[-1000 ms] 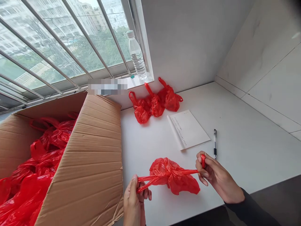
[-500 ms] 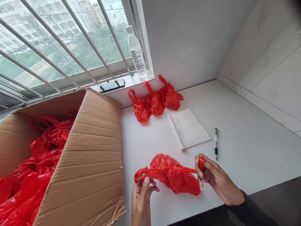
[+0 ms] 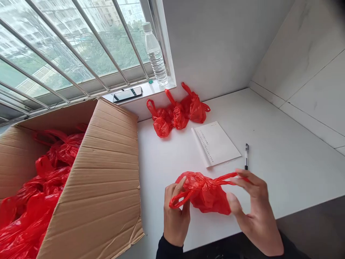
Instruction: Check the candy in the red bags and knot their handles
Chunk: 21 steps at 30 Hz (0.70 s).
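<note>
A knotted red plastic bag [image 3: 208,199] is between my two hands, over the front of the white table. My left hand [image 3: 176,212] is closed on its left side, with the left handle loop lying across the fingers. The right handle stretches out to my right hand [image 3: 254,208], whose fingers are at the loop. The right thumb is apart from those fingers, beside the bag's lower right corner. What is inside the bag is hidden.
An open cardboard box [image 3: 107,172] full of red bags [image 3: 51,180] stands at left. Three knotted red bags [image 3: 179,115] sit by the wall. A notebook [image 3: 219,144] and pen [image 3: 246,156] lie behind my hands. The sill bears a phone [image 3: 127,94] and water bottle [image 3: 156,57].
My left hand has moved right, from the end of the left handle to the bag's side. My right hand's fingers have spread, and the thumb has come toward the bag.
</note>
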Each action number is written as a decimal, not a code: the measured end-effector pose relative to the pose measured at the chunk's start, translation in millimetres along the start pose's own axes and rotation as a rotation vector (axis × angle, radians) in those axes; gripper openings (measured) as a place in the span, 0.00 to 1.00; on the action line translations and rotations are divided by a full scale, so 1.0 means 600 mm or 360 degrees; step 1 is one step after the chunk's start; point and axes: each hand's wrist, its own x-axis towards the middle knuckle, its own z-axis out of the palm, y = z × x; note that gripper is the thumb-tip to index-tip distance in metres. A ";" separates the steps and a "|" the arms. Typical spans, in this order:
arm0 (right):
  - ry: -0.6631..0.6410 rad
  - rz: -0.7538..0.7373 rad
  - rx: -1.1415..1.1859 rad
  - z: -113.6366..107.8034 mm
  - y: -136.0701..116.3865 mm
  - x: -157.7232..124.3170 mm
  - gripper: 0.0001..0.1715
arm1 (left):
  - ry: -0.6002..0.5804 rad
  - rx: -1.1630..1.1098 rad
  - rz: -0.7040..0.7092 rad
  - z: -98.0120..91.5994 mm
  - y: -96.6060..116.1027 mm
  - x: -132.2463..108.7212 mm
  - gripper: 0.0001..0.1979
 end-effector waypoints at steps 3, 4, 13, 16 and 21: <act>-0.0337 -0.0105 -0.0242 0.014 -0.001 0.003 0.19 | -0.0032 -0.0022 0.0012 0.005 0.005 -0.005 0.22; -0.0387 -0.0098 -0.0256 0.014 0.001 0.008 0.19 | -0.0030 -0.0024 0.0009 0.005 0.005 -0.006 0.19; 0.0045 0.0018 -0.0430 -0.051 0.008 0.052 0.13 | 0.0072 -0.0156 -0.0134 -0.011 0.005 -0.017 0.09; -0.0309 -0.0083 -0.0213 -0.035 0.001 0.042 0.11 | 0.0011 -0.0261 -0.0122 -0.004 0.016 -0.024 0.11; -0.0898 -0.0048 -0.0118 0.008 0.004 0.024 0.09 | 0.0070 -0.0376 -0.0216 0.011 0.031 -0.039 0.07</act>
